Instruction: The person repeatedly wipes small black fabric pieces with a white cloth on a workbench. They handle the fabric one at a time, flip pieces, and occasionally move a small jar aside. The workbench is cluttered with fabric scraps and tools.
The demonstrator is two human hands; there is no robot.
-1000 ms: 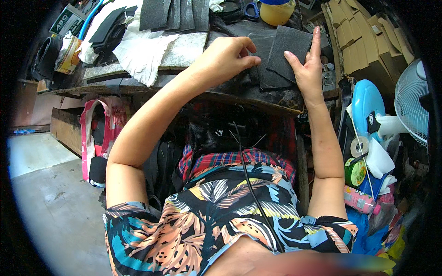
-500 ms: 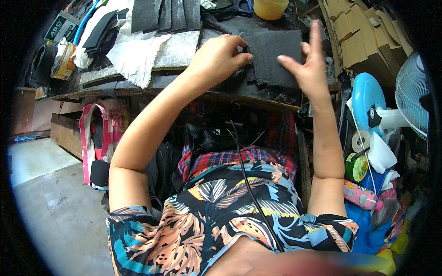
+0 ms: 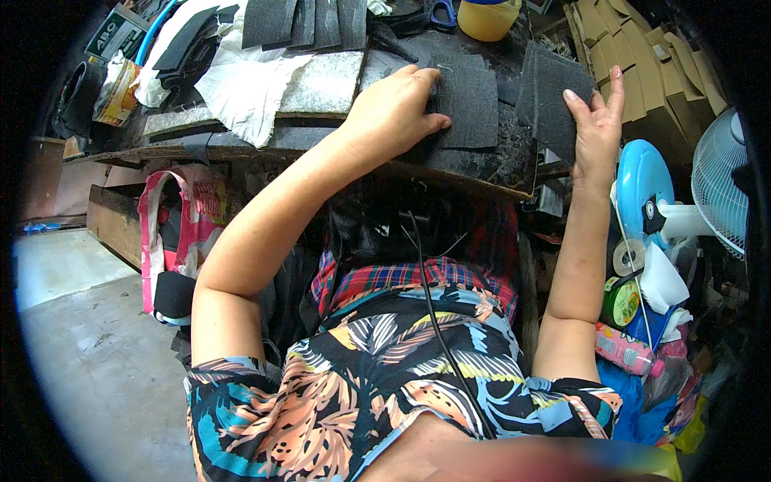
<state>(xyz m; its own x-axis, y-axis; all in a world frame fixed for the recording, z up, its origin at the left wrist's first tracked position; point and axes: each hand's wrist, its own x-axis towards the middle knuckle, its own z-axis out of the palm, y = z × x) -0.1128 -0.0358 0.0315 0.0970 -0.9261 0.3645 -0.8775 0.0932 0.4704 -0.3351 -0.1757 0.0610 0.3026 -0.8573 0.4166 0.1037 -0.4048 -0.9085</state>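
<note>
A dark, roughly square sheet of thin black material (image 3: 552,96) is lifted at the bench's right edge. My right hand (image 3: 598,132) grips its right side, thumb on the near face, some fingers raised beyond it. Another black piece (image 3: 468,103), woven-looking, lies flat on the bench to the left of it. At that piece's left edge is my left hand (image 3: 393,112), knuckles up, with thumb and curled fingers apart. The fingertips reach the edge; whether they press on it I cannot tell.
Several black strips (image 3: 301,22) lie at the back of the bench, near a white cloth (image 3: 241,88) and a pale slab (image 3: 321,84). Behind are blue-handled scissors (image 3: 442,14) and a yellow tub (image 3: 488,20). Cardboard pieces (image 3: 642,48) and a fan (image 3: 719,181) stand to the right.
My right hand has moved right, carrying the black sheet off the bench top, and the woven-looking piece now shows uncovered. My left hand has stayed nearly in place, shifting slightly right.
</note>
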